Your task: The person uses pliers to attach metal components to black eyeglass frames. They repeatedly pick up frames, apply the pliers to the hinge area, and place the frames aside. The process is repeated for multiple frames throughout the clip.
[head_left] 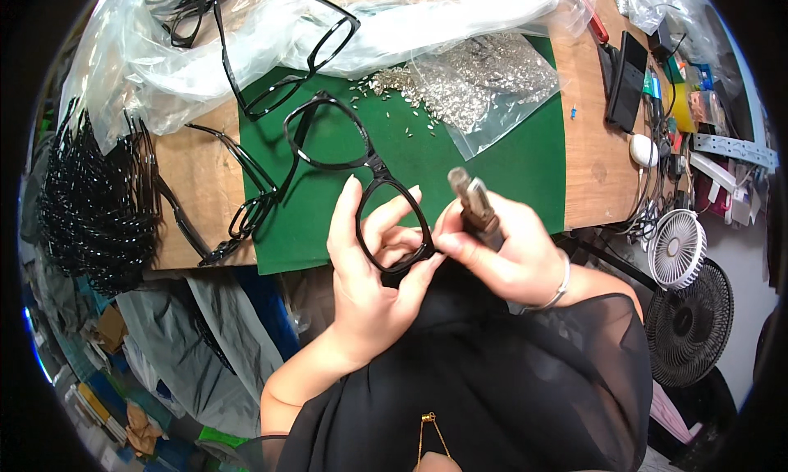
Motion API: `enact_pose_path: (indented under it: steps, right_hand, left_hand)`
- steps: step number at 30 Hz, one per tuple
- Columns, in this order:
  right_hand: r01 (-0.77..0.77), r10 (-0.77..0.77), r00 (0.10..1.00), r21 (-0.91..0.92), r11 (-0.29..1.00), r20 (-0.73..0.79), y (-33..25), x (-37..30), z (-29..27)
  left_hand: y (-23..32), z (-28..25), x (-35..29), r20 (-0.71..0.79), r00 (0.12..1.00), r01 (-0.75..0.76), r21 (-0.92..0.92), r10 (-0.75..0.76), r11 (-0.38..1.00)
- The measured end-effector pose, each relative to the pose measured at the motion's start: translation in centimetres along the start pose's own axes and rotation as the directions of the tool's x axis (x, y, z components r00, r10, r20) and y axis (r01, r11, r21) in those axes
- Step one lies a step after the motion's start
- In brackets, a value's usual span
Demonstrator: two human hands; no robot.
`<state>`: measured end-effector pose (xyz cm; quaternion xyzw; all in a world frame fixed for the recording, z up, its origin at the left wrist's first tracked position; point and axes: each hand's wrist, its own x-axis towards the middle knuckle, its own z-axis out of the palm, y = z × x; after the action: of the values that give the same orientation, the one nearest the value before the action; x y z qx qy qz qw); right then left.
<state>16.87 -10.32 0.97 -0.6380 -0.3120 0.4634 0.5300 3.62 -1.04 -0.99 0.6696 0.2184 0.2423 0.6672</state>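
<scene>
My left hand (369, 300) is closed on a black eyeglass frame (379, 167), with its fingers and thumb around the nearer rim. The frame has no lenses that I can make out and is tilted over the green mat (533, 185). My right hand (521, 254) grips a tool with a metal head and a dark brown body (476, 205), which looks like pliers. The right fingertips meet the outer corner of the frame, beside the left thumb. Whether they pinch a small part there is hidden.
Small silvery pieces (386, 82) lie loose beside a clear bag (501, 86) of them. More black glasses (254, 213) and another frame (335, 43) are at left, near a large black bundle (98, 201). A phone (627, 80), cables and fans (677, 246) stand at right.
</scene>
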Motion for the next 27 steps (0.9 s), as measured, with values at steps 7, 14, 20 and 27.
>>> enact_pose_path:
  steps: [7,14,20,27]
  right_hand:
    - [-0.016,0.018,0.998,0.04,0.999,-0.061,0.8,-0.4,0.8]
    - [-0.279,0.218,0.956,0.385,0.88,0.194,-0.1,0.2,0.5]
    - [-0.283,0.208,0.909,0.167,0.944,0.361,-1.6,0.1,-0.3]
    - [0.021,0.24,0.793,-0.419,0.908,0.56,-2.0,-0.2,-1.2]
  left_hand:
    - [-0.2,1.4,-0.3,-0.104,0.99,-0.079,0.159,0.096,0.984]
    - [0.2,0.3,-0.2,0.02,1.0,-0.021,0.067,0.02,0.998]
    - [2.1,-2.1,-0.3,0.175,0.98,0.1,-0.041,-0.092,0.994]
    - [2.8,-2.7,-1.0,0.162,0.978,0.164,-0.231,-0.129,0.959]
